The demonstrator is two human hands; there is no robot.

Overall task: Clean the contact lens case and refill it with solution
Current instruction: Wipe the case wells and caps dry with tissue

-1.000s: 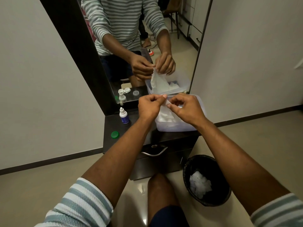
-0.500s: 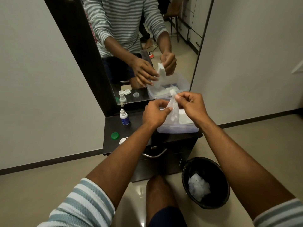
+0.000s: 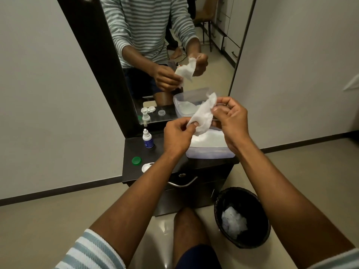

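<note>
At the centre of the frame I hold a white tissue [image 3: 203,117] between both hands, raised above the clear plastic tissue box [image 3: 208,150] that sits on the right part of the dark cabinet top [image 3: 134,150]. My left hand [image 3: 177,137] pinches the lower left edge of the tissue between thumb and fingertips; my right hand [image 3: 232,121] pinches its upper right edge, the remaining fingers curled loosely. The tissue hangs stretched on a diagonal between the two grips, clear of the box. At the left of the cabinet top stands a small white dropper bottle with a blue label [image 3: 147,140], upright and uncapped. Nearer the front edge lies a green cap [image 3: 136,160], and just to its right a white part of the contact lens case [image 3: 146,167], largely hidden by my left forearm, so I cannot tell its state directly. The mirror [image 3: 213,55] behind the cabinet reflects the open case, a small clear cap and the bottle. At the lower right of the frame a black waste bin [image 3: 242,195] stands on the floor beside the cabinet, with crumpled white tissues [image 3: 234,222] inside.
</note>
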